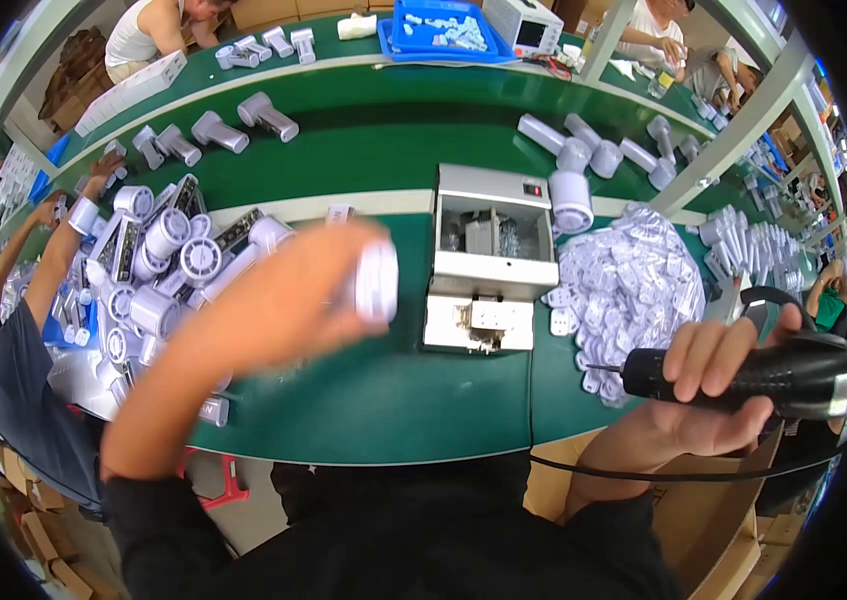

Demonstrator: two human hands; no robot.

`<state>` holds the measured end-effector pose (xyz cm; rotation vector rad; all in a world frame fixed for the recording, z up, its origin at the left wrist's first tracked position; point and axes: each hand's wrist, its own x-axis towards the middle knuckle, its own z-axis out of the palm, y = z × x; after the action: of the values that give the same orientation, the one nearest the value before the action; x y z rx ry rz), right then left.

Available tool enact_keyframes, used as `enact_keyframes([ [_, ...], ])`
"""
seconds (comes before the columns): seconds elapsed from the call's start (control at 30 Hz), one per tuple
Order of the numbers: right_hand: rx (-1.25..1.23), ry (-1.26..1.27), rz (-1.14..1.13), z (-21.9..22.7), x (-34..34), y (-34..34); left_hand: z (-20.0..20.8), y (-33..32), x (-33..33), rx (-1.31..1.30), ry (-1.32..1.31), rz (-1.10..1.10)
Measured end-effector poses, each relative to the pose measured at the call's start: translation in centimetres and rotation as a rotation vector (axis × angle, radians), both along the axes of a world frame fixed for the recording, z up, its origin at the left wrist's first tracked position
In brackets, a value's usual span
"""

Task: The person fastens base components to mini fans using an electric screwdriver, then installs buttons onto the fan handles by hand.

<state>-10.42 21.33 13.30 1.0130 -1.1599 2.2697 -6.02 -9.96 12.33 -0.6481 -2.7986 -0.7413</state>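
My left hand (pixel 316 285), blurred by motion, is closed around a white round plastic housing (pixel 377 282) above the green bench. In my right hand (pixel 689 425) is a black electric screwdriver (pixel 794 378), its thin bit pointing left over a bag of small white plastic pieces (pixel 634 270). Between my hands stands a grey metal screw feeder (pixel 492 272) with an open compartment. A small white piece (pixel 494 316) sits on the feeder's front plate. Left of it lies a heap of white cylindrical housings (pixel 159 235), some showing round vents.
The screwdriver's black cable (pixel 634 474) sags below my right wrist. White housings (pixel 269 117) stand along the conveyor, with more at its right (pixel 574 150). A co-worker (pixel 29 370) reaches in from the left. A blue tray (pixel 444 28) lies at the back. A metal post (pixel 714 140) rises right.
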Motion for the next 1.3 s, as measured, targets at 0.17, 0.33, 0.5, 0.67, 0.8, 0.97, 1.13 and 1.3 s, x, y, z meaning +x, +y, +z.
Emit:
enact_keyframes([
  [0.17, 0.217, -0.183, -0.05, -0.7, -1.0, 0.6, -2.1, -8.8, -16.7, -0.454, 0.152, -0.114],
  [0.33, 0.41, -0.154, -0.177, -0.3, -1.5, 1.2, -13.2, -16.4, -28.0, -0.832, 0.092, -0.021],
  [0.5, 0.615, 0.184, 0.405, -0.4, -6.4, 5.0, -15.5, -21.7, -28.0, -0.723, 0.069, 0.201],
  [0.67, 0.458, -0.1, 0.213, -1.1, -18.7, 2.6, -1.0, -8.8, -20.8, 0.194, 0.224, 0.125],
  [0.8, 1.512, 0.126, -0.642, -10.7, -34.3, 0.5, 4.3, 5.8, -7.0, 0.83, -0.214, -0.495],
  [0.97, 1.95, 0.021, -0.704, -14.3, -34.3, -2.3, 3.2, 9.9, -1.9, 0.819, -0.195, -0.545],
  [1.13, 1.328, 0.189, -0.784, -10.7, -30.6, 1.4, 1.8, 8.5, -0.3, 0.904, -0.098, -0.487],
  [1.3, 0.314, -0.415, -0.187, -6.4, -17.2, 7.6, -6.0, 7.1, 4.5, 1.197, 0.531, 0.02],
])
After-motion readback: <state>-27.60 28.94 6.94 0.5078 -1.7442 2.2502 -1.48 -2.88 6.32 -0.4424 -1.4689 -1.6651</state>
